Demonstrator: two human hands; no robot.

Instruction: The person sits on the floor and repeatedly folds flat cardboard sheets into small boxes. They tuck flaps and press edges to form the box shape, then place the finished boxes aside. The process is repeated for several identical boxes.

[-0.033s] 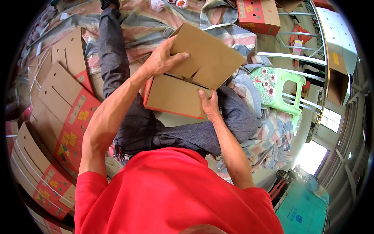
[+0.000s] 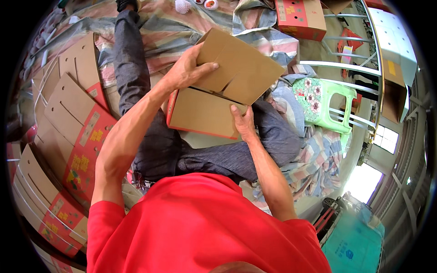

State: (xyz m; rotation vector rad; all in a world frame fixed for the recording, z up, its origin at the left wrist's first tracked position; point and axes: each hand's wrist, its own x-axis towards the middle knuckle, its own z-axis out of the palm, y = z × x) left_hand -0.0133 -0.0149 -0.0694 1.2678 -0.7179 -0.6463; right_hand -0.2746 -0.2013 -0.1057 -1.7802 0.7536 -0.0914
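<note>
A cardboard box with brown inner faces and red outer edges lies across my lap, between my legs. One wide brown flap stands raised on its far side, with a slit cut into its lower edge. My left hand grips that flap at its left edge, thumb on the brown face and fingers behind. At the box's right end my right hand pinches the nearer panel by its corner, thumb on top. The fingers of the right hand are mostly hidden under the cardboard.
Flattened red-and-brown cartons lie stacked at my left, some bound with white straps. A green stool with a flowered seat stands at right, beside a metal rack. A red box sits at the far right on the striped cloth.
</note>
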